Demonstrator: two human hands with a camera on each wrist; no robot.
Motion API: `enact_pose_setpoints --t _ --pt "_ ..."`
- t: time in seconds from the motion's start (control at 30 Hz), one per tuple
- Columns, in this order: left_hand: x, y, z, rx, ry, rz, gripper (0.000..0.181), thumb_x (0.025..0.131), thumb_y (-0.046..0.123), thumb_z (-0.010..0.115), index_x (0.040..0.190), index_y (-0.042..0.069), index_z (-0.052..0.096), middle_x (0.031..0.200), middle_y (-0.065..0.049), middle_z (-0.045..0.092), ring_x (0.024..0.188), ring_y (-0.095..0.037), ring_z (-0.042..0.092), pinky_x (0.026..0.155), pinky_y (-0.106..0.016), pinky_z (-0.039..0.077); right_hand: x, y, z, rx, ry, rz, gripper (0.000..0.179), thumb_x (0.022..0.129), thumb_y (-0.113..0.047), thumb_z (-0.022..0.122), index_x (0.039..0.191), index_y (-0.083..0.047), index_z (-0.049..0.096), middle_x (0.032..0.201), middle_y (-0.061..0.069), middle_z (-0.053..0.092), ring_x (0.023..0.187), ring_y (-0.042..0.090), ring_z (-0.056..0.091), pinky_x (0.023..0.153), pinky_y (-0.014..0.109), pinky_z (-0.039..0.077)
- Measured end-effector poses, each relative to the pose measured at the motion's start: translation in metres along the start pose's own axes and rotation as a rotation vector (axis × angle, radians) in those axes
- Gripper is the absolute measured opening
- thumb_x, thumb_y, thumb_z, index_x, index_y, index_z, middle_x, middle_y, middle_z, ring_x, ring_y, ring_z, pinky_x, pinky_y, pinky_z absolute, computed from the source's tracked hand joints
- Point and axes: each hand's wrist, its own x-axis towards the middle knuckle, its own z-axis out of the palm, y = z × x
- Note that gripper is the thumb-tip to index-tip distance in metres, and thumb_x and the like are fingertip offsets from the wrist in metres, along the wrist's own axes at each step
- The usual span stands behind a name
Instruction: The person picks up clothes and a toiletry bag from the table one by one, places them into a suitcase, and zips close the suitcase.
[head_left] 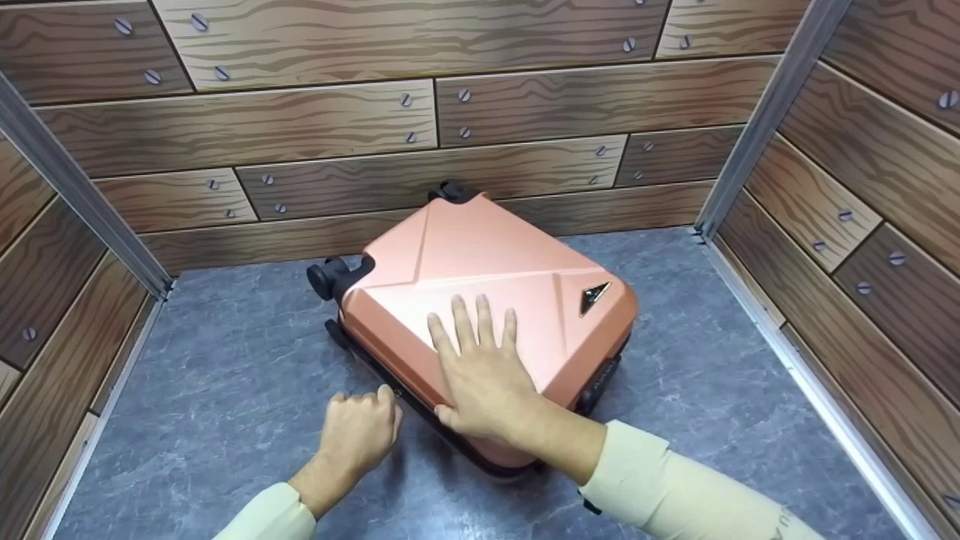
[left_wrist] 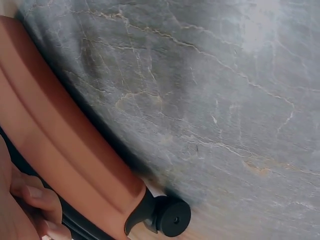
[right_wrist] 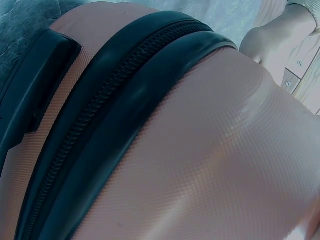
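Note:
A rose-pink hard-shell suitcase [head_left: 480, 247] lies flat on the floor, its black wheels towards the back wall. My right hand [head_left: 484, 386] rests palm down on the lid, fingers spread and straight. At the near left side my left hand [head_left: 360, 427] is curled with its thumb at the black zipper band, pinching at the zipper pull, which the fingers mostly hide. In the left wrist view, bent fingers [left_wrist: 42, 205] lie against that band, close to a wheel [left_wrist: 174, 216]. The zipper [right_wrist: 85, 117] runs round a corner in the right wrist view, teeth meshed there.
Grey marbled flooring [head_left: 225, 360] surrounds the suitcase. Wood-plank-patterned panels [head_left: 337, 127] rise behind and on both sides, with metal edge strips [head_left: 795, 367] along the floor. A wheel at the back stands close to the rear panel. A black triangular badge [head_left: 595, 298] marks the lid's right corner.

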Motion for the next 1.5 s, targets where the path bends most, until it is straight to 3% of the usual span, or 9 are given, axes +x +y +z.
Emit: enact_pose_setpoints --t 0.23,0.73,0.93,1.27,1.5 --pt "0.000 -0.002 0.001 -0.003 0.007 0.012 0.023 0.086 0.021 0.051 0.065 0.012 0.047 0.047 -0.005 0.050 0.040 -0.026 0.052 0.043 -0.038 0.033 0.000 0.000 0.000 -0.003 0.000 0.000 0.117 0.075 -0.065 0.071 0.161 -0.014 0.011 0.165 0.025 0.007 0.150 0.052 0.007 0.113 0.074 0.012" --pt "-0.011 -0.010 -0.005 -0.012 -0.006 -0.026 0.021 0.082 0.017 0.057 0.065 0.011 0.047 0.045 -0.006 0.051 0.037 -0.026 0.053 0.038 -0.040 0.037 0.004 -0.015 0.001 0.012 -0.001 -0.002 0.117 0.074 -0.065 0.072 0.161 -0.014 0.012 0.165 0.024 0.007 0.150 0.052 0.007 0.113 0.074 0.011" --pt "-0.018 -0.013 -0.007 -0.067 -0.091 -0.064 0.025 0.082 0.017 0.062 0.064 0.012 0.046 0.046 -0.006 0.052 0.038 -0.028 0.054 0.036 -0.044 0.040 0.004 -0.024 0.005 0.012 0.005 -0.013 0.117 0.074 -0.066 0.072 0.161 -0.014 0.012 0.165 0.024 0.009 0.150 0.052 0.009 0.113 0.074 0.013" --pt "-0.001 -0.005 -0.005 -0.155 -0.244 -0.090 0.028 0.089 0.021 0.062 0.066 0.011 0.048 0.049 -0.006 0.052 0.042 -0.030 0.056 0.038 -0.044 0.041 0.002 -0.009 0.005 -0.045 0.016 -0.015 0.117 0.074 -0.066 0.071 0.161 -0.013 0.013 0.164 0.027 0.010 0.149 0.054 0.010 0.111 0.075 0.014" --pt "0.007 -0.005 -0.003 -0.154 -0.250 -0.048 0.027 0.089 0.021 0.063 0.067 0.010 0.052 0.050 -0.006 0.053 0.043 -0.029 0.057 0.040 -0.045 0.044 0.003 -0.004 0.003 -0.053 0.012 -0.013 0.117 0.075 -0.066 0.070 0.161 -0.012 0.013 0.164 0.028 0.009 0.148 0.055 0.010 0.110 0.077 0.014"
